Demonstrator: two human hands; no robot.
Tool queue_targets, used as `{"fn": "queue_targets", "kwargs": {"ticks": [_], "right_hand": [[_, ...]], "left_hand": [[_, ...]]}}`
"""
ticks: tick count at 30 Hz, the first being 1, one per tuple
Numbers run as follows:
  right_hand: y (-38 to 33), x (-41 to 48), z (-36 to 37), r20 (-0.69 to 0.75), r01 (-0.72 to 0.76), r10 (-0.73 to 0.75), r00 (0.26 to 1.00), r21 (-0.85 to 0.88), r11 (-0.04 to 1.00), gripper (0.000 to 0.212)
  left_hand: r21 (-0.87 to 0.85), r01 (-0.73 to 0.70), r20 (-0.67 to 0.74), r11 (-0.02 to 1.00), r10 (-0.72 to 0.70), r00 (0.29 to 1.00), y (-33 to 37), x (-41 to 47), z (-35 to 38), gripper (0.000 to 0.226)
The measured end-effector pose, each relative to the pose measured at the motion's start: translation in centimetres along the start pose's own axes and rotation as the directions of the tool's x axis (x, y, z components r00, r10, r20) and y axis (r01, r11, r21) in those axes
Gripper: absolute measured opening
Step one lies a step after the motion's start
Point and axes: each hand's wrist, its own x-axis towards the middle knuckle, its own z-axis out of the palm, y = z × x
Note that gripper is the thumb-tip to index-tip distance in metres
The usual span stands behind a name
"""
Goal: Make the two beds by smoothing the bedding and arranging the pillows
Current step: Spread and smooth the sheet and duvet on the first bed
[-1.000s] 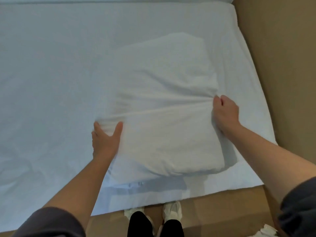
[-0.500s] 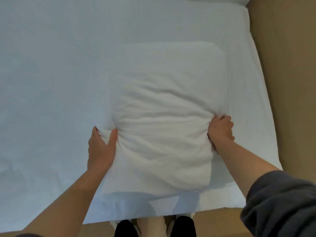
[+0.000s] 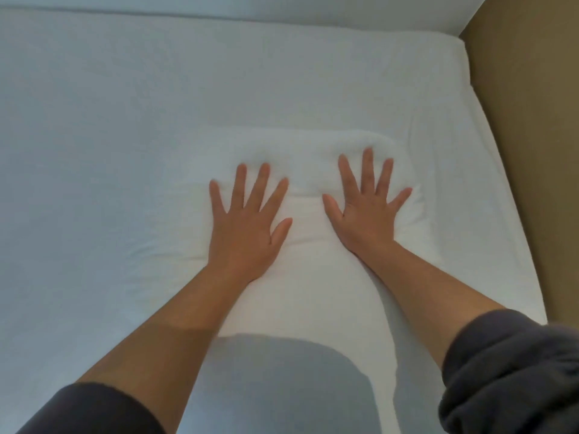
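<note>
Left hand and right hand flat, fingers spread, grip open, pressing white pillow on bed, right side.

Down the right edge of my view I see a plain tan-brown surface; I cannot tell whether it is floor or wall. Along the top runs a pale white strip, set off by a faint line below it. In the bottom corners sit two dark grey sleeves: the right sleeve bunched in thick folds, the left sleeve lying smoother.
</note>
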Motion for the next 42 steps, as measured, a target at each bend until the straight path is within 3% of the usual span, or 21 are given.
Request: {"fn": "queue_targets", "kwargs": {"ticks": [8, 17, 21, 24, 30, 34, 42], "right_hand": [[4.3, 0.8, 6.1, -0.012, 0.008, -0.008, 1.0, -0.008, 1.0, 0.072], [2.7, -4.3, 1.8, 0.115, 0.07, -0.066, 0.991, -0.029, 0.997, 0.072], [2.6, -10.4, -0.3, 0.207, 0.181, -0.168, 0.964, -0.047, 0.982, 0.071], [3.2, -14.7, -0.6, 0.226, 0.263, -0.239, 0.944, -0.082, 0.961, 0.07], [5.2, -17.3, -0.7, 0.241, 0.131, -0.094, 0.966, -0.141, 0.981, 0.074], [4.7, -17.5, 0.9, 0.25, 0.115, -0.08, 0.965, -0.129, 0.985, 0.077], [6.5, -15.5, 8.9, 0.152, 0.11, -0.092, 0.984, -0.111, 0.988, 0.077]], "left_hand": [[0.065, -0.042, -0.048, 0.997, 0.045, 0.998, 4.3, 0.3, 5.7, 0.066], [-0.05, -0.085, 0.093, 0.995, 0.09, 0.992, 6.0, -5.2, 3.0, 0.066], [-0.131, -0.154, 0.132, 0.979, 0.171, 0.976, 6.6, -9.0, 1.4, 0.07], [-0.094, -0.184, 0.174, 0.978, 0.199, 0.965, 6.9, -11.6, 0.6, 0.073], [-0.009, -0.133, 0.132, 0.991, 0.133, 0.982, 4.1, -14.8, -0.5, 0.084], [0.047, -0.145, 0.066, 0.988, 0.142, 0.988, 2.7, -16.2, 0.3, 0.082], [0.014, -0.126, 0.067, 0.992, 0.125, 0.99, 3.8, -14.6, 8.3, 0.085]]}}
